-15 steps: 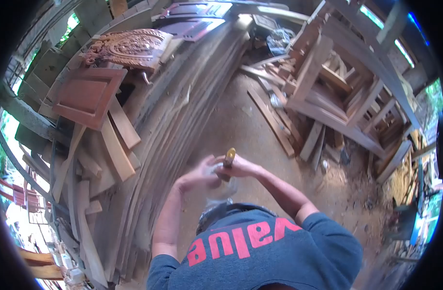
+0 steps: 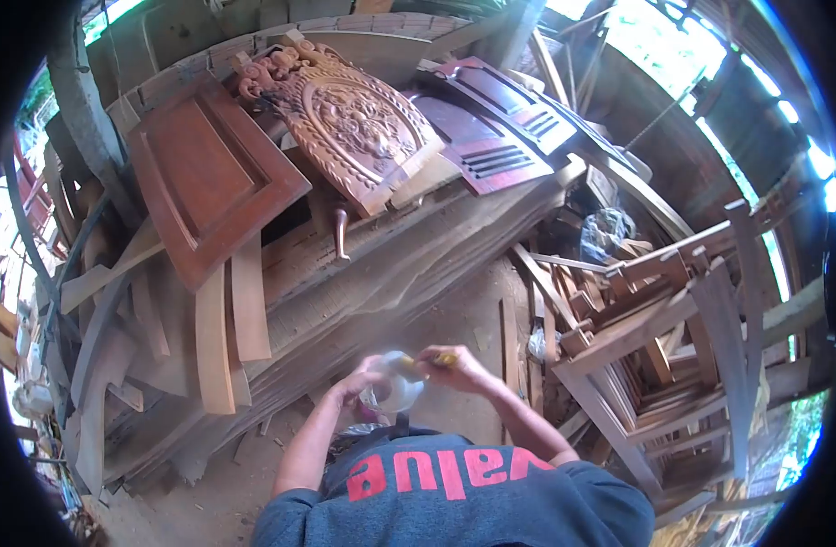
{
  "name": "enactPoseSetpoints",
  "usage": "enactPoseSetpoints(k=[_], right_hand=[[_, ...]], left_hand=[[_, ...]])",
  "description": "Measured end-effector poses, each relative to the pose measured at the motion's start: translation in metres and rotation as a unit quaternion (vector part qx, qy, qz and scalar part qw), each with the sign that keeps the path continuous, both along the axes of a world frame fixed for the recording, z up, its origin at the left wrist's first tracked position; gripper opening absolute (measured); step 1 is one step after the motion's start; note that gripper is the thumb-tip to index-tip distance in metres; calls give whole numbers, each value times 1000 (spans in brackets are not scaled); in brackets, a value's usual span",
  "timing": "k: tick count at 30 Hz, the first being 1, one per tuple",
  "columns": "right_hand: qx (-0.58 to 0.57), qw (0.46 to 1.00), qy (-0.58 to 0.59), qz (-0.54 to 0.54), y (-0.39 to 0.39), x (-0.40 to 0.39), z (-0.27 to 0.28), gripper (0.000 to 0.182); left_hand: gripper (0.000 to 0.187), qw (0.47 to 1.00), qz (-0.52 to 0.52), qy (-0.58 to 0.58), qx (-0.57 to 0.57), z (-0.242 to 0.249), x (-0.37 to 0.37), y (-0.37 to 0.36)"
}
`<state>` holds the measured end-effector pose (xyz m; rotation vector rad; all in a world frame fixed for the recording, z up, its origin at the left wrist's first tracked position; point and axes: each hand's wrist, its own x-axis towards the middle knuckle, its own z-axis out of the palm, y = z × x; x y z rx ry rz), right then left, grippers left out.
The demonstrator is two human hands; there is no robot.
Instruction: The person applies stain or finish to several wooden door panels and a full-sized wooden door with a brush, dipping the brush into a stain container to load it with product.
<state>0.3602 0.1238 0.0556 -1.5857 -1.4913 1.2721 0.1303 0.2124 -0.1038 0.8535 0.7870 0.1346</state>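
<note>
My left hand [image 2: 352, 387] is closed around the side of a whitish, translucent plastic container [image 2: 401, 394], held in front of my chest. Its contents do not show clearly. In my right hand [image 2: 463, 372] is what looks like a paintbrush [image 2: 443, 359] with a yellow handle end. The brush lies almost level and points left, its blurred working end over the container's rim. Both hands are close together, beyond the dark shirt with red letters. Past them lies a long stack of boards [image 2: 372, 301].
On the boards rest a brown framed panel [image 2: 208, 173], a carved wooden panel [image 2: 363, 128] and dark slatted panels [image 2: 518, 137]. Wooden chair-like frames [image 2: 664, 356] stand at the right. Loose curved pieces [image 2: 215, 346] lean at the left.
My view has swung toward the panels, which now appear larger and further right. The brush has tipped from pointing away to lying nearly level over the container.
</note>
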Motion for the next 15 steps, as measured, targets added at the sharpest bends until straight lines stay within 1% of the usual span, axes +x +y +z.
enactPoseSetpoints(k=[1,2,3,4,5,6,8,9,10,11,12,13,14,15], right_hand=[[-34,999,3,-21,22,9,11,18],[-11,999,35,-34,44,22,25,18],[-3,998,40,-53,71,38,30,21],[11,996,27,-83,98,50,45,25],[79,990,22,-112,129,64,50,26],[121,985,22,-122,162,83,51,27],[177,969,12,-171,232,121,59,27],[183,963,69,-185,272,145,53,28],[207,953,-7,-222,308,161,53,27],[262,936,-36,-231,331,163,69,26],[268,930,-76,-238,360,175,68,25],[376,893,-137,-208,391,185,52,24],[480,838,-194,-175,418,193,39,24],[485,815,-296,-117,423,187,40,17]], left_hand=[[86,1000,7,7,2,4,-7,7],[85,998,52,-37,-7,13,-12,12],[84,992,99,-80,-14,19,-18,18],[84,991,109,-77,-11,17,-26,23],[76,984,141,-99,-48,14,-38,28],[69,974,173,-122,-85,9,-50,32],[60,958,185,-166,-143,1,-75,41],[57,961,211,-123,-128,19,-84,45],[55,961,238,-79,-114,44,-94,45],[52,951,278,-42,-131,54,-106,47],[50,937,316,-5,-149,64,-116,49],[47,931,339,-9,-136,79,-119,51],[46,924,362,-14,-122,93,-118,55],[45,913,400,-2,-84,102,-115,57]])
